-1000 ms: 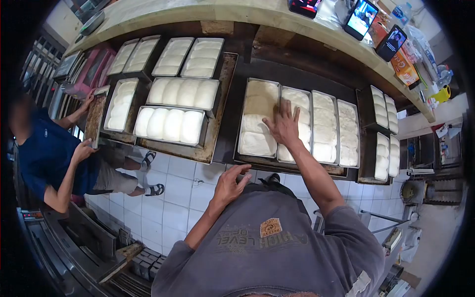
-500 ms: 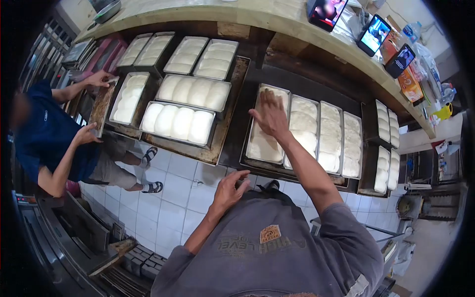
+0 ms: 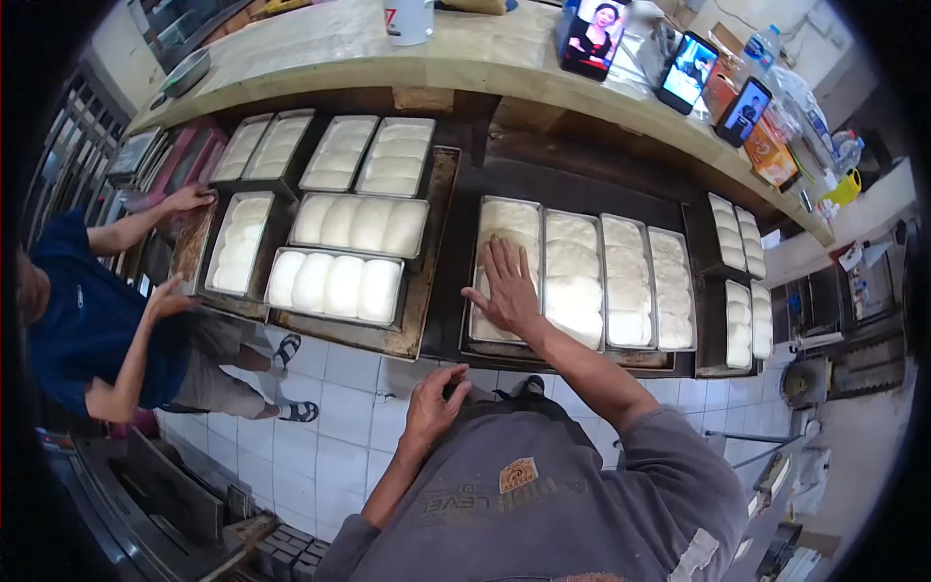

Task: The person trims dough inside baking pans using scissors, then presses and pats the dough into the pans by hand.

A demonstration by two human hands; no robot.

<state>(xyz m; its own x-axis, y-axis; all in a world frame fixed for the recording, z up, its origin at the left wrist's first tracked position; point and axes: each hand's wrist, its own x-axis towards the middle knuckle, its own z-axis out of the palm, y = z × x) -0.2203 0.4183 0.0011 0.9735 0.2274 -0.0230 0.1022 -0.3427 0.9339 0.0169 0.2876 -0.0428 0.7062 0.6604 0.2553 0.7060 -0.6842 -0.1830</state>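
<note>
My right hand (image 3: 506, 288) lies spread, palm down, over the dough in the leftmost loaf pan (image 3: 511, 218) of the right-hand group. Beside that pan stand others of dough, among them a second pan (image 3: 573, 262) and a third pan (image 3: 627, 276), on a dark tray (image 3: 621, 360). My left hand (image 3: 433, 405) hangs over the floor in front of my shirt, fingers loosely curled and apart, holding nothing. Left of my hands, a rusty tray (image 3: 396, 339) bears more pans, including a crosswise pan of rounded dough (image 3: 335, 284).
A co-worker (image 3: 107, 310) at the left grips the end of a tray (image 3: 192, 242). Small pans (image 3: 739, 320) stand at the right. Above runs a wooden counter (image 3: 320, 58) with a white cup (image 3: 408, 21), phones (image 3: 688, 73) and a bottle (image 3: 759, 48).
My right hand has gone from the second pan to the leftmost one, then nearer to me along it. The view has shifted, with more of the counter and a white cup showing.
</note>
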